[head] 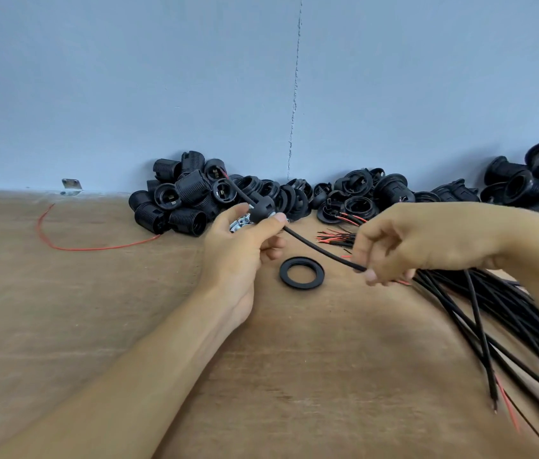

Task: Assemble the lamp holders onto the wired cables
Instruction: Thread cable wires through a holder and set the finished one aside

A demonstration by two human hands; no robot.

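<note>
My left hand (pixel 240 246) grips a black lamp holder cap (pixel 261 208) with a black cable (pixel 314 247) threaded through it; small metal parts show in that palm. The cable's far end sticks out past the cap toward the pile. My right hand (pixel 404 241) pinches the same cable lower down, to the right of the cap. A black threaded ring (pixel 301 272) lies flat on the table between and below my hands.
Black lamp holder bodies (pixel 178 197) are heaped against the blue wall, with caps and rings (pixel 354 198) to their right and more holders (pixel 533 180) at far right. A bundle of black cables (pixel 506 319) fans out at right. A loose red wire (pixel 62 241) lies at left.
</note>
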